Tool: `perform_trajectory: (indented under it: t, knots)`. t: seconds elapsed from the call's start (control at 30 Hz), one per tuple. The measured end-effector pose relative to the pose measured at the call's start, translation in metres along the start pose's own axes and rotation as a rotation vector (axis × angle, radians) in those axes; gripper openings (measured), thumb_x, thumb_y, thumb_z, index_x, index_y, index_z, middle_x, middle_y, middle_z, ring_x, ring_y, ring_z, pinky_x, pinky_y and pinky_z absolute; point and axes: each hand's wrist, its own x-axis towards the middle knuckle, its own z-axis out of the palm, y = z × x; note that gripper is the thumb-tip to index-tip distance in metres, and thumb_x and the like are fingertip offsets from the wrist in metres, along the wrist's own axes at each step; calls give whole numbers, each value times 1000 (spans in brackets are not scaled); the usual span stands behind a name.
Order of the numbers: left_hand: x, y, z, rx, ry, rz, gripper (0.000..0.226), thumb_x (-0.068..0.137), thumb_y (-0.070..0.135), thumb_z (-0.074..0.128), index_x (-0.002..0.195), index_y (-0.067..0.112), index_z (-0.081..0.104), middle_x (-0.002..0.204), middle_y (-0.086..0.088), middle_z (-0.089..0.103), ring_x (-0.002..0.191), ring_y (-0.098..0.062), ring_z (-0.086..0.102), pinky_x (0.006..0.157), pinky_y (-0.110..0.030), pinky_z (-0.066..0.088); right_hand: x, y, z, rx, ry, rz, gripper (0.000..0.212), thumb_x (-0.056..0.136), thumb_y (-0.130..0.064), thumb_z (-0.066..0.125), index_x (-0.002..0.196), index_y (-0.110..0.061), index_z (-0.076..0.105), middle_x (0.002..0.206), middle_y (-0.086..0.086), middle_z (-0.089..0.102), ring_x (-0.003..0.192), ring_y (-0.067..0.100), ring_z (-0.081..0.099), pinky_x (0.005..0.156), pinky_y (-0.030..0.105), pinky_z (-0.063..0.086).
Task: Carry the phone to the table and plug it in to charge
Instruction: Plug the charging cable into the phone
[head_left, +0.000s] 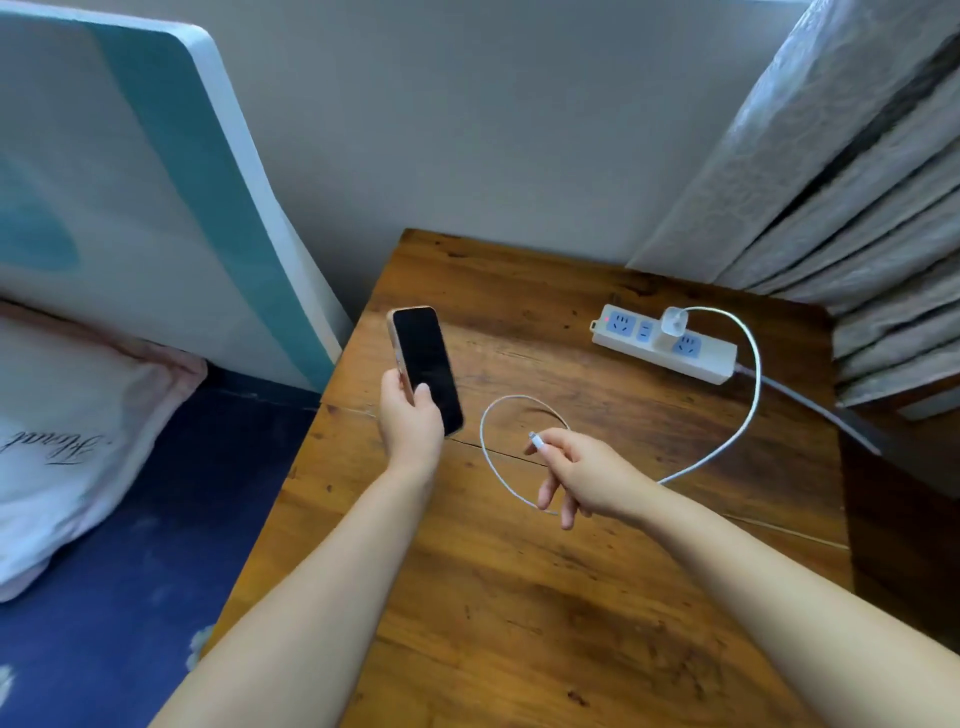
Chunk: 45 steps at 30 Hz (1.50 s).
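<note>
My left hand (408, 418) holds a phone (426, 364) with a dark screen and a pale pink case, raised above the left part of the wooden table (519, 597). My right hand (587, 475) pinches the white plug end of the charging cable (750, 374) between thumb and forefinger, a short way right of the phone's lower end. The plug and phone are apart. The cable loops over the table and runs back to a white charger (672, 325) seated in a white power strip (665, 345).
The power strip lies at the table's far right with a red light lit; its grey cord (821, 410) runs off the right edge. A patterned curtain (857, 208) hangs at the right. A bed with a white pillow (67, 431) and upright mattress (130, 182) borders the table's left.
</note>
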Motion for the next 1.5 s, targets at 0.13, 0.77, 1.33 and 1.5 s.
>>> perform_trajectory:
  t: [0.13, 0.77, 1.33, 1.5]
  knots:
    - [7, 2, -14, -82, -26, 99, 11, 93, 14, 45, 100, 21, 49, 99, 0, 61, 93, -13, 60, 78, -32, 52, 0, -9, 2, 20, 86, -69, 23, 98, -33, 32, 95, -23, 53, 63, -1, 70, 39, 18, 59, 35, 10, 34]
    - [-7, 17, 12, -874, -397, -510, 29, 97, 7, 40, 125, 12, 46, 116, -12, 62, 102, -26, 63, 67, -35, 60, 0, -27, 7, 223, -25, -64, 24, 100, -32, 34, 101, -23, 56, 57, -3, 65, 33, 11, 48, 36, 18, 32]
    - [-22, 24, -2, -656, -608, -213, 32, 96, 5, 41, 126, 14, 47, 124, -14, 59, 113, -31, 58, 95, -48, 49, -9, -13, 16, 401, -72, -78, 24, 98, -31, 42, 101, -16, 60, 83, 0, 71, 43, 9, 55, 37, 16, 34]
    - [-27, 12, -10, -702, -714, -259, 38, 95, 8, 43, 132, 15, 44, 128, -15, 58, 117, -30, 55, 95, -48, 48, -7, -8, -16, 627, 14, -34, 29, 97, -34, 41, 108, -26, 66, 113, 3, 66, 77, 11, 62, 58, 21, 48]
